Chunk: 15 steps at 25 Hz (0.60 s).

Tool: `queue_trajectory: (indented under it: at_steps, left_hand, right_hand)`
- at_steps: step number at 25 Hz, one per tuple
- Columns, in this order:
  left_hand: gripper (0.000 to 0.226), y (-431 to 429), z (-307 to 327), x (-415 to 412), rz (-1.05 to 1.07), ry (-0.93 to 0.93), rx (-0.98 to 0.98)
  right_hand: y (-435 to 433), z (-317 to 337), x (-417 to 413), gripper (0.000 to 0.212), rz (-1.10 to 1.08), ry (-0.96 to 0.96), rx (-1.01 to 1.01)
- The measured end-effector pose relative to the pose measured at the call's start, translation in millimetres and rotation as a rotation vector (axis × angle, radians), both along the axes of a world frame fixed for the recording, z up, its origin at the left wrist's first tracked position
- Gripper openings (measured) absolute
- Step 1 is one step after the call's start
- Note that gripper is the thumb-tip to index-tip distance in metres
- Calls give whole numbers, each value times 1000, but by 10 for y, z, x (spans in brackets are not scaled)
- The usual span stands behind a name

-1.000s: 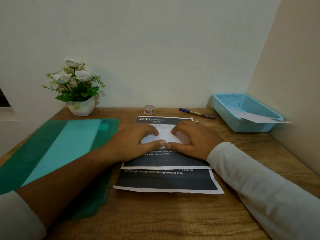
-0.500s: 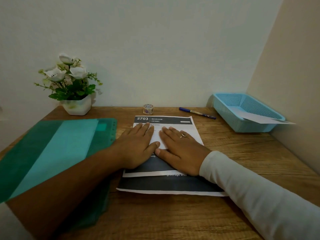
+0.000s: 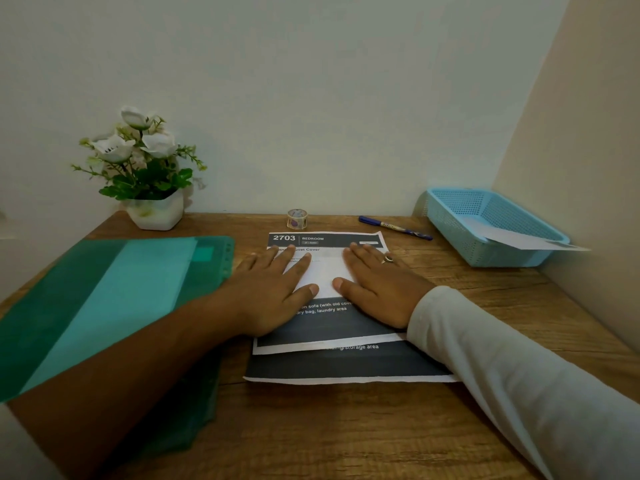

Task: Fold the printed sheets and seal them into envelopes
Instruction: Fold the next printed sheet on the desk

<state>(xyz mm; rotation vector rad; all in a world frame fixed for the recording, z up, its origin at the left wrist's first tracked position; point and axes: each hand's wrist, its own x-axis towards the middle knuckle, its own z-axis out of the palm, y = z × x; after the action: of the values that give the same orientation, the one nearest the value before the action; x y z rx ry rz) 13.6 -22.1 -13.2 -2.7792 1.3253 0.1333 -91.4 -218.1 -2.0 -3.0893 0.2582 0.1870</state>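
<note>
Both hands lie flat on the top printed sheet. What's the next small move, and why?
Probably pinch the top sheet at its near edge and fold it toward the 2703 header: the left hand and right hand press it flat, and it looks unfolded.

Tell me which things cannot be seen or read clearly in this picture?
Head view:
- Top printed sheet: middle text covered by the left hand and right hand.
- Lower sheet: mostly under the top sheet and the right sleeve.
- Paper in the blue basket: print too small.
- Pen: label too small.
- Green folder: cut by the left edge.
</note>
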Motion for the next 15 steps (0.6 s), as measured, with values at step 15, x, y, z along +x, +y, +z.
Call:
queue_trajectory:
  at_steps: [15]
  left_hand:
    - [61,32,68,26,-15,-10,1]
  right_hand:
    - [34,-30,-42,76,24,22,20]
